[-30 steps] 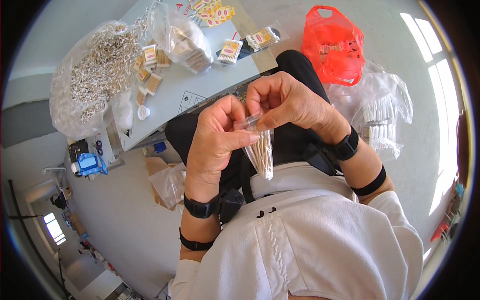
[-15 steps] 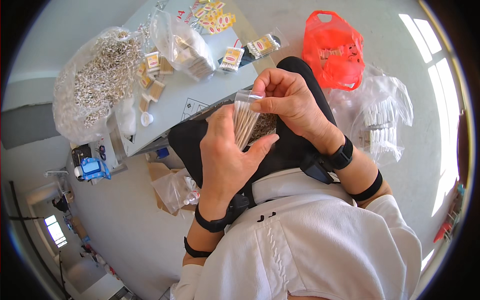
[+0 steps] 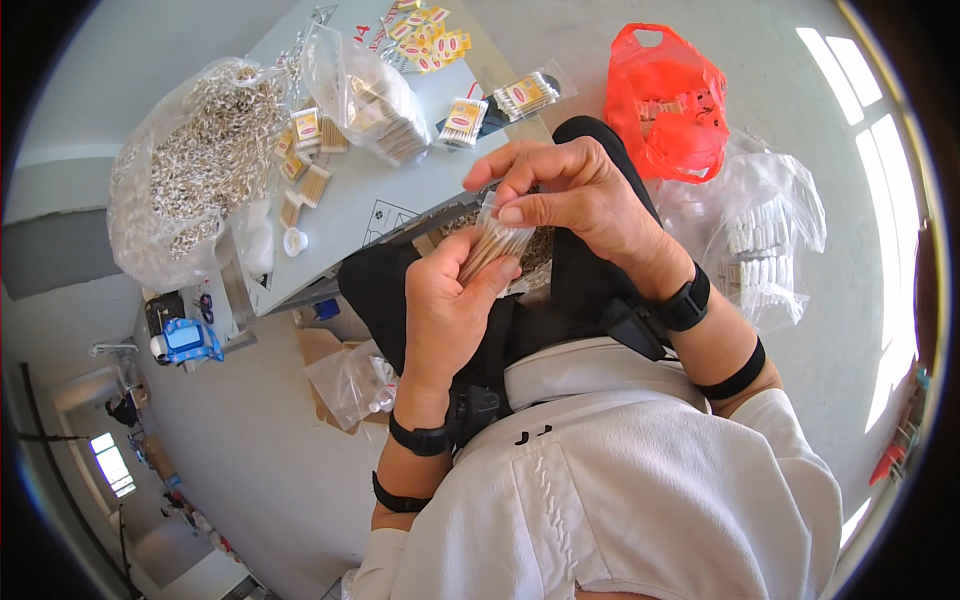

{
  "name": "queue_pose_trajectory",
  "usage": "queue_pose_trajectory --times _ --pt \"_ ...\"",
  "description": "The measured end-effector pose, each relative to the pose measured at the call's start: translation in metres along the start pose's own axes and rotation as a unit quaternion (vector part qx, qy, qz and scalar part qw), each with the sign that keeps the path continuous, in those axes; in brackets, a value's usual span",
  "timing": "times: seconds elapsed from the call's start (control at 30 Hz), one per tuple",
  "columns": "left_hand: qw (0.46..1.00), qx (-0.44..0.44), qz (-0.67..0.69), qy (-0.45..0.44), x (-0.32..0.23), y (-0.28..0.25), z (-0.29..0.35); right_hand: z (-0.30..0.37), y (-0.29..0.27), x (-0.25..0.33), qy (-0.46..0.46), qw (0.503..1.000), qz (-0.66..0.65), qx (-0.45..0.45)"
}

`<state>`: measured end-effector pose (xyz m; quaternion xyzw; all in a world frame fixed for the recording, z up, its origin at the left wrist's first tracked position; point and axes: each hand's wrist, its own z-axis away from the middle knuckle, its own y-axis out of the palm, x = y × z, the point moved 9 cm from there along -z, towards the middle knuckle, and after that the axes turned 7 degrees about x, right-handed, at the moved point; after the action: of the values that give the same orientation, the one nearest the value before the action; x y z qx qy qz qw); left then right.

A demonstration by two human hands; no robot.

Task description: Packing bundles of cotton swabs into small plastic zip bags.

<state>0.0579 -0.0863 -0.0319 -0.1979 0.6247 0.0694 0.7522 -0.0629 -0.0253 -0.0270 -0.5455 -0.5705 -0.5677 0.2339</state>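
My left hand (image 3: 442,300) is closed around a small clear plastic bag of cotton swabs (image 3: 492,243), held tilted above my lap. The wooden sticks and white tips show through the film. At the upper end of the bag is my right hand (image 3: 585,205), thumb against the film and a bent finger opposite it. Its foremost finger stretches out past the bag. Below and behind the bag, a mass of loose swabs (image 3: 540,250) shows between my knees, partly hidden by my hands.
On the table (image 3: 340,240) are a big bag of loose swabs (image 3: 215,160), a bag of packed swabs (image 3: 385,115), labelled packs (image 3: 463,122), and yellow cards (image 3: 435,40). A red plastic bag (image 3: 665,100) and a clear bag of white packs (image 3: 765,235) lie to the right.
My left fingers have closed further around the swab bag, which sits slightly lower. My right hand's foremost finger has lifted and stretched leftward over the bag's upper end.
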Motion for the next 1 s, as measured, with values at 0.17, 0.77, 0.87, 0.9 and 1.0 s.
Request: queue_pose_trajectory --times 0.17,0.77,0.87,0.9,1.0 --pt "0.997 0.019 0.071 -0.022 0.004 0.003 -0.002 0.007 -0.009 -0.023 0.016 0.986 -0.125 -0.109" --pt "0.992 0.015 0.121 -0.004 -0.001 0.001 -0.004 0.007 -0.003 -0.025 0.081 0.982 -0.132 -0.107" --pt "0.996 0.021 0.086 0.002 0.004 -0.002 -0.005 0.005 -0.004 -0.024 0.090 0.981 -0.128 -0.115" --pt "0.998 0.030 0.046 0.010 0.005 -0.003 -0.005 0.004 -0.003 -0.023 0.090 0.981 -0.128 -0.114" --pt "0.999 0.017 0.049 0.005 0.008 -0.004 -0.005 0.003 -0.002 -0.020 0.080 0.985 -0.095 -0.120"
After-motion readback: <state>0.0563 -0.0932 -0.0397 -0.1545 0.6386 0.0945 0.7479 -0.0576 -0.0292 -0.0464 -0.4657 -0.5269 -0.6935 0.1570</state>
